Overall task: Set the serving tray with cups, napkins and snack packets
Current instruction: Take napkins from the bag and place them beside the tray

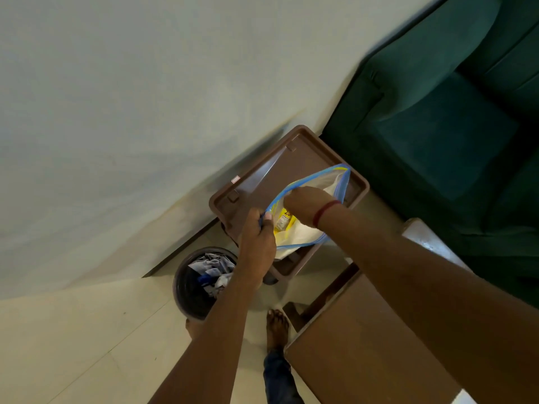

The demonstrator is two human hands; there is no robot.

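Note:
A clear zip bag with a blue rim (341, 177) lies open over a brown plastic stool top shaped like a tray (271, 173). My left hand (256, 233) pinches the bag's near rim. My right hand (306, 204), with a red thread on the wrist, reaches into the bag's mouth, fingers curled and hidden inside. A yellow snack packet (287, 221) and white napkins (297, 233) show through the bag. No cups are in view.
A dark round bin (201, 282) holding crumpled paper stands on the tiled floor at the left, by my bare foot (277, 328). A brown table (367, 345) is at the lower right, a green sofa (437, 112) at the right, and a wall on the left.

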